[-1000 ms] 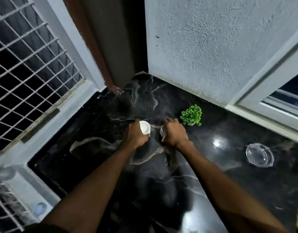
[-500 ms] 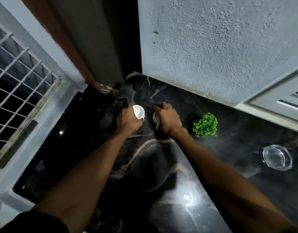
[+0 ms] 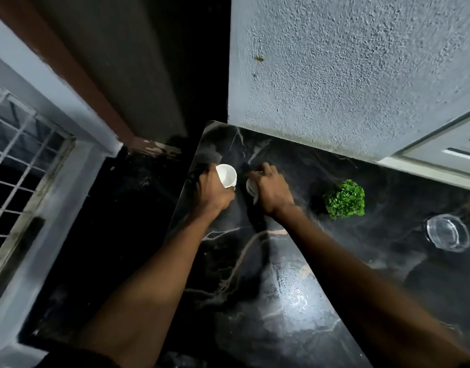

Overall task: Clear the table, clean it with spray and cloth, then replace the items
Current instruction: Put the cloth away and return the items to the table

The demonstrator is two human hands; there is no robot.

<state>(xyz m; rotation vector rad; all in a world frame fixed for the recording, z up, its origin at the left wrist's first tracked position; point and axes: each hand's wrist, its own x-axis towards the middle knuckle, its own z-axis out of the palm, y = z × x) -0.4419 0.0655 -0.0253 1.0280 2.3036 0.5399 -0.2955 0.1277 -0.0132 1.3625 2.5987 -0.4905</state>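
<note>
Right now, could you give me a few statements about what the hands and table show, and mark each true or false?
1. The left hand holds a white cup. True.
2. The plant lies left of both hands. False: it sits to the right of the right hand.
3. A glass dish sits on the table. True.
4. The right hand is empty and flat. False: it grips a pale object, mostly hidden.
5. The table is white. False: it is black marble.

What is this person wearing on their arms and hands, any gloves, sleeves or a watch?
Nothing that shows. The left hand and right hand are bare, with no gloves, rings or watch visible. Both forearms are uncovered up to the bottom edge of the picture; only a dark bit of clothing shows at the lower left corner.
</note>
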